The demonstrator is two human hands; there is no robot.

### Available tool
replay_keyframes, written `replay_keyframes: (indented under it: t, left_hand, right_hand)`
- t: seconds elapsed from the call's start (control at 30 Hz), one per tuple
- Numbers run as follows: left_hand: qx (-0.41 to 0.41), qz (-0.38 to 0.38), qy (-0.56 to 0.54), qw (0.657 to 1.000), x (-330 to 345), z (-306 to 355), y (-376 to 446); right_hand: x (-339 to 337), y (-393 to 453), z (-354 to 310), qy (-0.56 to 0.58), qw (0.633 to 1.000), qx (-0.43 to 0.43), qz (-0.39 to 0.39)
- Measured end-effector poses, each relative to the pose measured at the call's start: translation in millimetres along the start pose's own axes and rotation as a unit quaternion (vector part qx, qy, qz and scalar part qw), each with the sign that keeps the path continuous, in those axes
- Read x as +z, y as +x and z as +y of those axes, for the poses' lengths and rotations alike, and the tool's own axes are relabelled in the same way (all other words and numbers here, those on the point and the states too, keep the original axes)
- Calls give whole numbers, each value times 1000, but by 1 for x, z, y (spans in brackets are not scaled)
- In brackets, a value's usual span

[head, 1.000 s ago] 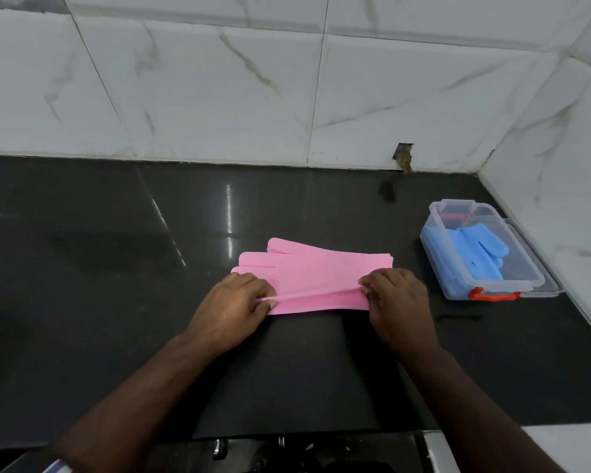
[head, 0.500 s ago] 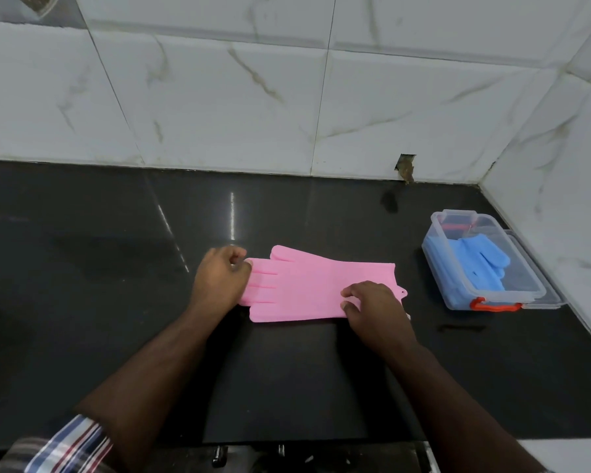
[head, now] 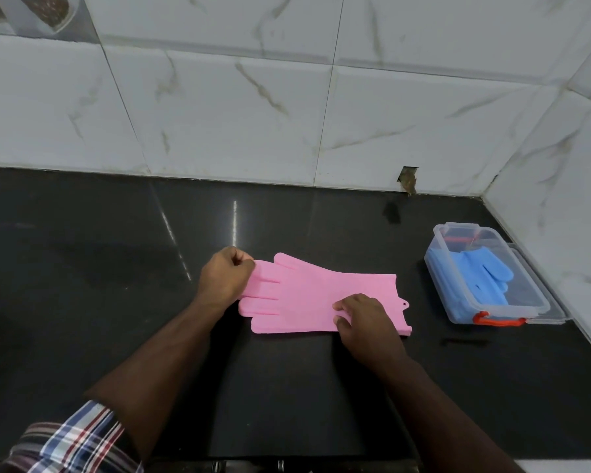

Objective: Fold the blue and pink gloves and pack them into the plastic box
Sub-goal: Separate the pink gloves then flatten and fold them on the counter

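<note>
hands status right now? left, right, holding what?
Left hand: pinches the fingertip end of the pink glove.
Right hand: curled fingers rest on the glove near its cuff; a grip cannot be told.

- The pink glove [head: 316, 295] lies flat on the black worktop [head: 82, 285], fingers pointing left, cuff to the right, with a small hanging tab at the cuff edge.
- The blue gloves [head: 483, 278] lie folded inside the plastic box [head: 458, 302].
- The plastic box is clear, lidless, has an orange handle and stands right of the pink glove, well apart from it.
</note>
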State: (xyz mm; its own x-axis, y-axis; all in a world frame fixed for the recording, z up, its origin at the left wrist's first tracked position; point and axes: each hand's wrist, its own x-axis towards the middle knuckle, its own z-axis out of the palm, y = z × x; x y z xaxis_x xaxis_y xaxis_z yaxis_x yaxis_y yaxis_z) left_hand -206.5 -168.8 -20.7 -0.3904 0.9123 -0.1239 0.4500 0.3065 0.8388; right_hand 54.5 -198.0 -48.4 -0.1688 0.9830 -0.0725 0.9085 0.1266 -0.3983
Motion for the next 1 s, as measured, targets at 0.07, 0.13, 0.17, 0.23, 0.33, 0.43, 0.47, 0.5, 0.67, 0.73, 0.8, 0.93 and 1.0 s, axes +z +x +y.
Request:
replay_keyframes:
  t: [0.07, 0.13, 0.17, 0.23, 0.33, 0.43, 0.47, 0.5, 0.67, 0.73, 0.8, 0.93, 1.0]
  left_hand:
    - [0, 6, -2, 1000, 1, 0, 0]
    - [-5, 7, -7, 1000, 2, -3, 2]
    - [-9, 7, -10, 1000, 3, -5, 3]
    - [-12, 6, 1, 1000, 6, -10, 5]
    - [-8, 9, 11, 1000, 7, -16, 9]
    - [54, 34, 37, 997, 10, -14, 8]
    - [95, 47, 68, 992, 13, -12, 6]
    - [141, 54, 104, 983, 17, -8, 1]
    - [346, -40, 227, 909, 58, 5, -24]
    - [332, -76, 307, 889, 69, 6, -23]
    - [293, -104, 381, 871, 73, 3, -20]
    - [281, -108, 421, 856, 73, -9, -17]
    - [275, -108, 422, 857, 74, -12, -16]
  right_hand:
    - [1, 0, 1, -2, 1000, 1, -1]
    - [2, -1, 1, -1, 1000, 1, 1]
    - [2, -1, 0, 0, 1000, -2, 4]
    - [2, -3, 0, -3, 1000, -7, 11]
    - [2, -3, -1, -10, 1000, -6, 6]
    - [1, -2, -2, -1, 1000, -7, 4]
    - [-1, -1, -3, 7, 1000, -5, 10]
    - [-3, 1, -4, 15, 1000, -3, 23]
    - [-15, 24, -6, -3, 998, 5, 58]
    - [-13, 35, -3, -38, 998, 11, 48]
    - [-10, 42, 4, -66, 997, 24, 38]
    - [-4, 43, 25, -85, 994, 67, 22]
    - [0, 41, 35, -94, 993, 75, 14]
